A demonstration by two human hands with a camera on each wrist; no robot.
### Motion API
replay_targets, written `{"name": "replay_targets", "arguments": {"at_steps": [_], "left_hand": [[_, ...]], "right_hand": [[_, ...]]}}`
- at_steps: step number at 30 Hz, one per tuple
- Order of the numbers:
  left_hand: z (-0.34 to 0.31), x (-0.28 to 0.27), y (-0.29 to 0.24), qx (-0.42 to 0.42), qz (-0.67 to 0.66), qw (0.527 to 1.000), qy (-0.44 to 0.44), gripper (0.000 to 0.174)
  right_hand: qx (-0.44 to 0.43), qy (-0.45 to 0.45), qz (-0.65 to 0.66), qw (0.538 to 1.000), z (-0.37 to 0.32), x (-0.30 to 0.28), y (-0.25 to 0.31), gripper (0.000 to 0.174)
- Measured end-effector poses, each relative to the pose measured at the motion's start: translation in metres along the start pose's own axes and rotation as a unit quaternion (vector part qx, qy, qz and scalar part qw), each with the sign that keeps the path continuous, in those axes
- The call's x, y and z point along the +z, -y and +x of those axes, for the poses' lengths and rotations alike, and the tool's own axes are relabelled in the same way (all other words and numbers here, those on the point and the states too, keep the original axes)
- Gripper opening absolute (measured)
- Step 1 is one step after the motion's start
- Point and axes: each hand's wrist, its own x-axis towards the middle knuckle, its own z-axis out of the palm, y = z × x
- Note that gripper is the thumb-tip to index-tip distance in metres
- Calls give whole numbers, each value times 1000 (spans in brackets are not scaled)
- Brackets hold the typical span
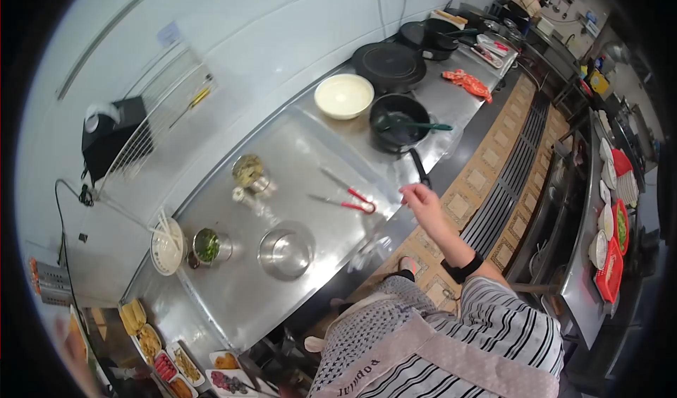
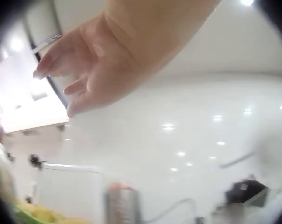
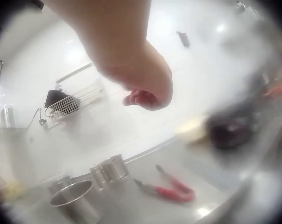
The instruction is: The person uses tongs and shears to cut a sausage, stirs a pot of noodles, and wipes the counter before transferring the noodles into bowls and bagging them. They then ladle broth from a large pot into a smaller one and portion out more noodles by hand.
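The right hand (image 1: pixel 422 204) hangs beside the front edge of the steel counter (image 1: pixel 247 313), near a black pan handle (image 1: pixel 420 167). Its fingers look loosely curled around nothing; the right wrist view shows the hand (image 3: pixel 148 84) the same way. Red-handled tongs (image 1: pixel 369 207) lie on the counter left of it in the head view, untouched. Against a white wall, the left wrist view has the left hand (image 2: pixel 101 65) with relaxed, slightly bent fingers and nothing in them. I cannot clearly make out the left hand in the head view.
On the counter are an empty metal bowl (image 1: pixel 285 254), a container of chopped greens (image 1: pixel 207 246), a patterned bowl with chopsticks (image 1: pixel 168 255), a cream bowl (image 1: pixel 344 96) and a black pot (image 1: pixel 399 138). Food trays (image 1: pixel 169 378) stand lower left. A wire rack (image 1: pixel 151 119) hangs on the wall.
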Motion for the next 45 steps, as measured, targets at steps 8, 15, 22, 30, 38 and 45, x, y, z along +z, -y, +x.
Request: {"name": "replay_targets", "arguments": {"at_steps": [8, 15, 22, 30, 38, 45], "left_hand": [[-121, 274, -536, -85, -461, 567, 677, 58], [-175, 428, -734, -407, -608, 340, 591, 30], [-98, 329, -859, -461, -602, 435, 486, 33], [33, 273, -1140, -426, -618, 559, 352, 42], [94, 303, -1434, -287, -711, 500, 403, 9], [83, 328, -1672, -287, -757, 399, 431, 13]], "right_hand": [[19, 119, 76, 990, 1, -168, -77, 20], [97, 31, 130, 986, 84, -409, -89, 20], [115, -65, 122, 984, 292, -686, -168, 21], [324, -157, -212, 909, 211, -1030, -423, 20], [415, -188, -30, 890, 318, -1232, -418, 22], [234, -77, 394, 885, 819, -1387, -403, 72]]}}
